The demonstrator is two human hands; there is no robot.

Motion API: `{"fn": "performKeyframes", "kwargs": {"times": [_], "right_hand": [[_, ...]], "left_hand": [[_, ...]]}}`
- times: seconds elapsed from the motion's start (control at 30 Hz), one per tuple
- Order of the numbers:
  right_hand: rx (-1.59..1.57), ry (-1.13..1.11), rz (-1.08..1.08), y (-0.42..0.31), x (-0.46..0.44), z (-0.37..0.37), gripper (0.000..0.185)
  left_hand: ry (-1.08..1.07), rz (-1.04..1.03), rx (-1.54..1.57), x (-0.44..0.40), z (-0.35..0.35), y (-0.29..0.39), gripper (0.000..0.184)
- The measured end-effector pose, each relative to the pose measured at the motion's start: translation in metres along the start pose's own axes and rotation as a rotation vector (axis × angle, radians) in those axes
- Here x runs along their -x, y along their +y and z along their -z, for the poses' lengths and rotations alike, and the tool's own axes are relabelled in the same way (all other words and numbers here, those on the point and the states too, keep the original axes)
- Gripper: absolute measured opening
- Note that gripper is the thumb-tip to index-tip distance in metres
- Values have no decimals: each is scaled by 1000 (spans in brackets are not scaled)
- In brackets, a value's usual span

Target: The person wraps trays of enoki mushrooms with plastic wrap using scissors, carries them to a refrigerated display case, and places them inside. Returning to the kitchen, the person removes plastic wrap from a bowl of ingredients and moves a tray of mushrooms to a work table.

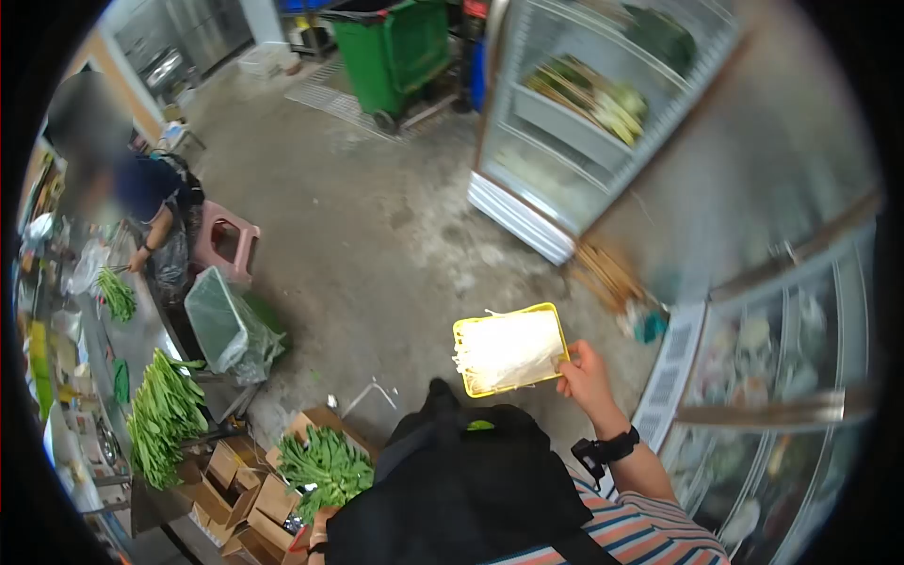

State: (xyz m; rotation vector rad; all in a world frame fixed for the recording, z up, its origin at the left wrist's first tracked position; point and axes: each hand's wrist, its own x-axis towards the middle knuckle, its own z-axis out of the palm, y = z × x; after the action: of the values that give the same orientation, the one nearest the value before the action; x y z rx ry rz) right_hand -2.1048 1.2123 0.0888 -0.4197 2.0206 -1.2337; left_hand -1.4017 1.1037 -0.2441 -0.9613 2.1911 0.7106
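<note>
My right hand [584, 379] grips the right edge of a shallow yellow tray [550, 309], out in front of my body. On the tray lies a pale, overexposed layer of enoki mushrooms [513, 348], thin strands poking past its left side. Low in the view, my left hand [325, 520] is partly hidden by my black apron [452, 480]. It is closed at the lower end of a bunch of leafy greens [328, 469], which spreads up and away over cardboard boxes.
Cardboard boxes [235, 490] and a counter with more greens [168, 414] are at left. A person [151, 198] works there beside a pink stool [226, 240] and a lined bin [226, 320]. An opened glass-door fridge [603, 104] and another fridge [763, 405] stand right. A green wheeled bin [391, 56] is behind.
</note>
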Motion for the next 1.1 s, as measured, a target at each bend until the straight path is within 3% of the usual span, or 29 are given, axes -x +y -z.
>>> {"fn": "performKeyframes", "kwargs": {"times": [0.03, 0.07, 0.1, 0.23, 0.33, 0.43, 0.5, 0.57, 0.63, 0.67, 0.77, 0.8, 0.87, 0.97, 1.03, 1.07, 1.1], "right_hand": [[-23, 9, -2, -15, -28, -10, 21], [-54, 15, -4, -27, -52, -23, 21], [-63, -24, 23, -43, -79, -34, 21], [57, -43, 85, -111, -188, -68, 16], [130, -78, 131, -154, -285, -96, 17], [186, -165, 180, -215, -377, -134, 17], [222, -239, 209, -251, -438, -162, 18], [282, -322, 233, -294, -489, -198, 18], [268, -403, 261, -342, -541, -242, 15], [274, -437, 284, -364, -567, -268, 15], [241, -546, 211, -418, -632, -347, 14], [220, -574, 224, -437, -651, -375, 15], [207, -589, 213, -469, -686, -430, 15], [202, -633, 217, -517, -733, -505, 15], [195, -660, 241, -556, -767, -554, 15], [218, -641, 253, -572, -780, -576, 15], [235, -626, 271, -588, -795, -601, 14]], "left_hand": [[55, -84, -216, -34, 28, 6, 31], [-4, 206, 607, -55, 64, 8, 30], [201, 512, 1422, -61, 166, 59, 29], [412, 168, 678, -176, 375, 106, 29], [517, 142, 907, -260, 463, 105, 28], [565, 272, 1106, -324, 482, 74, 29], [552, 426, 948, -335, 470, 53, 29], [332, 654, 1369, -335, 452, 44, 33], [288, 660, 1093, -318, 450, 40, 35], [314, 681, 1116, -313, 447, 42, 35], [282, 1039, 1168, -310, 442, 45, 34], [292, 1048, 1187, -313, 471, 40, 34], [64, 1061, 1107, -321, 540, 12, 57], [227, 925, 1141, -423, 518, -104, 37], [497, 669, 1058, -457, 645, -164, 36], [543, 650, 1122, -471, 730, -180, 36], [697, 605, 968, -493, 789, -202, 36]]}}
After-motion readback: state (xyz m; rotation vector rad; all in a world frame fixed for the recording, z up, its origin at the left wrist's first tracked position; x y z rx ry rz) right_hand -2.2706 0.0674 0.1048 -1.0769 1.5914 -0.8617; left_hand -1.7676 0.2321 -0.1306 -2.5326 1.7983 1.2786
